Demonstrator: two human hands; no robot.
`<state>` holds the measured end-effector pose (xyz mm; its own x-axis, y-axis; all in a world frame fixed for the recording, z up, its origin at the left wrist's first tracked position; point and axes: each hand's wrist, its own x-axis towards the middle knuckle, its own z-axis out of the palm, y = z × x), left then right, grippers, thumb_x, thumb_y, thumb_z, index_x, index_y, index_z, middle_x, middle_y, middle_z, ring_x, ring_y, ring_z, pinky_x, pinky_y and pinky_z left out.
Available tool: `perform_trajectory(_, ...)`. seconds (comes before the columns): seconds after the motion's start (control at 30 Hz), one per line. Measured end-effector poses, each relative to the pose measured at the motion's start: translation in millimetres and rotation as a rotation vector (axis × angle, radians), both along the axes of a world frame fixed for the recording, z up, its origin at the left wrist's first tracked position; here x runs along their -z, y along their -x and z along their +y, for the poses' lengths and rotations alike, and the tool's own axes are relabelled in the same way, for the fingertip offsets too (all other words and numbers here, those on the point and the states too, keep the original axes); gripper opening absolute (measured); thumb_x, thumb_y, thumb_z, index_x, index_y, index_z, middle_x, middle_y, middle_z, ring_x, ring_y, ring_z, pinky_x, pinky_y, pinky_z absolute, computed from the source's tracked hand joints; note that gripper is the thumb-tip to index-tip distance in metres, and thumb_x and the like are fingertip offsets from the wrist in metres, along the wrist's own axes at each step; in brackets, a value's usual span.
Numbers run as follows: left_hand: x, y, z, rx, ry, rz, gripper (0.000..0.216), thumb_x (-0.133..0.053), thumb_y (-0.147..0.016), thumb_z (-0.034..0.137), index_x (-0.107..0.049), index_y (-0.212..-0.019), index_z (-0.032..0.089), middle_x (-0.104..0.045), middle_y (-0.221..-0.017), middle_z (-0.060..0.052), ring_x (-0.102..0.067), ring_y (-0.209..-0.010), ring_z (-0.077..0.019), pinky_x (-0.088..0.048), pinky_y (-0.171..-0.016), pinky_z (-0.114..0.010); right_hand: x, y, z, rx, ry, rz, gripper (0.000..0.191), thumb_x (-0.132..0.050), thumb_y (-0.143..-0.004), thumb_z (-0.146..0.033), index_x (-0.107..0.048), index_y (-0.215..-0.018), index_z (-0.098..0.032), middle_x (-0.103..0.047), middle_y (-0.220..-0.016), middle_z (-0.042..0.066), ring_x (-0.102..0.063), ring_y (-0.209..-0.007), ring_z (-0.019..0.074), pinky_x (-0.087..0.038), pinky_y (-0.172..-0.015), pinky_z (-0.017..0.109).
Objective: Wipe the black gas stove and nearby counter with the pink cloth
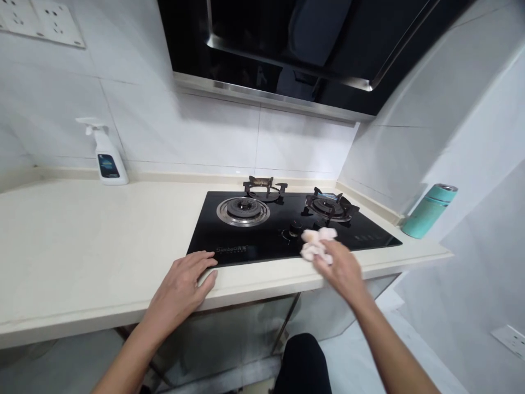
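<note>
A crumpled pale pink cloth [315,244] is gripped in my right hand [341,268], over the front edge of the black gas stove [262,246]. Just behind the cloth is a black control knob [295,228]. My left hand [184,282] rests with fingers outstretched on the counter's front edge, its fingertips at the stove's front left corner; it holds nothing. On the stove, the left burner [243,210] is bare of its grate, while the right burner [328,207] has one. A loose pan support [265,189] sits behind the left burner.
A white spray bottle [109,156] stands at the back left of the cream counter [94,235]. At the right end is a teal flask [429,212]. A black range hood [274,54] hangs low above the stove, and cabinet doors [246,328] lie below.
</note>
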<state>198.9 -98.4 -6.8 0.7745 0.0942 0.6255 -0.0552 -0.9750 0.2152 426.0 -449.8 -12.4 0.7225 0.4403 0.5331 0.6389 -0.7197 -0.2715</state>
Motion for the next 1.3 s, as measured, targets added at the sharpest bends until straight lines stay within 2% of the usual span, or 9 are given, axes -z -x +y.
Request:
perform_trajectory(0.13,0.5,-1,-2,-0.01,0.04,0.028,0.031,-0.051,-0.097,0.041,-0.074,-0.107,0.022,-0.074,-0.127,-0.009,-0.064,-0.124,-0.0308,-0.049,-0.106,-0.05,-4.9,-68,-91,0.433,0.046,0.176,0.066,-0.056,-0.087,-0.061,-0.056,-0.141,-0.022,-0.06,-0.142,0.016,-0.06,-0.121,0.036,-0.047,-0.094,0.046)
perform_trajectory(0.3,-2.8,-3,-7,-0.023,0.078,0.045,0.032,-0.049,-0.096,0.038,-0.074,-0.107,0.021,-0.074,-0.126,-0.01,-0.065,-0.123,-0.0299,-0.048,-0.107,-0.049,-13.3,-94,-135,0.594,0.011,0.296,0.084,-0.054,-0.087,-0.069,-0.049,-0.147,-0.011,-0.062,-0.132,0.027,-0.062,-0.117,0.0391,-0.046,-0.089,0.047)
perform_trajectory(0.47,-8.1,-3,-14,-0.037,0.095,0.013,0.033,-0.048,-0.096,0.037,-0.073,-0.107,0.02,-0.075,-0.122,-0.011,-0.067,-0.119,-0.0289,-0.048,-0.104,-0.048,10.3,-38,-89,0.516,-0.006,0.095,0.065,-0.05,-0.091,-0.061,-0.06,-0.136,-0.016,-0.062,-0.128,0.022,-0.059,-0.115,0.0385,-0.044,-0.091,0.046)
perform_trajectory(0.63,-10.6,-1,-16,-0.035,0.078,0.007,0.033,-0.048,-0.097,0.04,-0.073,-0.106,0.02,-0.075,-0.119,-0.011,-0.067,-0.117,-0.0287,-0.049,-0.102,-0.047,33.6,48,8,0.206,-0.173,-0.08,0.051,-0.048,-0.093,-0.052,-0.062,-0.127,-0.015,-0.064,-0.116,0.018,-0.056,-0.11,0.0337,-0.042,-0.097,0.046)
perform_trajectory(0.8,-7.3,-2,-7,-0.019,0.052,-0.006,0.035,-0.048,-0.1,0.045,-0.073,-0.104,0.021,-0.076,-0.117,-0.009,-0.069,-0.114,-0.0285,-0.05,-0.101,-0.044,34.7,121,105,-0.096,-0.256,-0.175,0.041,-0.057,-0.09,-0.042,-0.059,-0.126,-0.023,-0.057,-0.131,0.014,-0.05,-0.12,0.033,-0.04,-0.102,0.048)
perform_trajectory(0.9,-6.8,-4,-1,-0.002,0.064,-0.018,0.039,-0.046,-0.101,0.049,-0.074,-0.105,0.021,-0.077,-0.115,-0.009,-0.071,-0.11,-0.0275,-0.052,-0.1,-0.041,38.0,143,135,-0.209,-0.344,-0.287,0.048,-0.064,-0.085,-0.038,-0.053,-0.13,-0.026,-0.051,-0.138,0.014,-0.05,-0.123,0.0345,-0.041,-0.101,0.051)
perform_trajectory(1.0,-8.4,-4,3,0.009,0.096,-0.014,0.041,-0.045,-0.102,0.05,-0.074,-0.106,0.021,-0.078,-0.113,-0.008,-0.073,-0.105,-0.0254,-0.054,-0.098,-0.037,49.9,143,135,-0.325,-0.416,-0.402,0.058,-0.066,-0.085,-0.03,-0.043,-0.138,-0.029,-0.048,-0.143,0.014,-0.044,-0.137,0.0348,-0.04,-0.106,0.054)
perform_trajectory(1.13,-9.6,-4,5,0.005,0.094,-0.015,0.04,-0.048,-0.1,0.053,-0.075,-0.103,0.022,-0.079,-0.112,-0.007,-0.074,-0.104,-0.026,-0.056,-0.097,-0.037,77.6,113,97,-0.406,-0.39,-0.52,0.058,-0.06,-0.086,-0.024,-0.035,-0.138,-0.03,-0.045,-0.146,0.013,-0.042,-0.142,0.0305,-0.037,-0.113,0.058)
perform_trajectory(1.3,-8.2,-6,2,-0.01,0.075,-0.022,0.038,-0.048,-0.098,0.051,-0.075,-0.099,0.023,-0.079,-0.111,-0.008,-0.073,-0.105,-0.0264,-0.055,-0.1,-0.039,115.1,46,13,-0.103,-0.352,-0.469,0.054,-0.056,-0.084,-0.033,-0.03,-0.131,-0.028,-0.038,-0.149,0.019,-0.04,-0.143,0.0352,-0.036,-0.111,0.066)
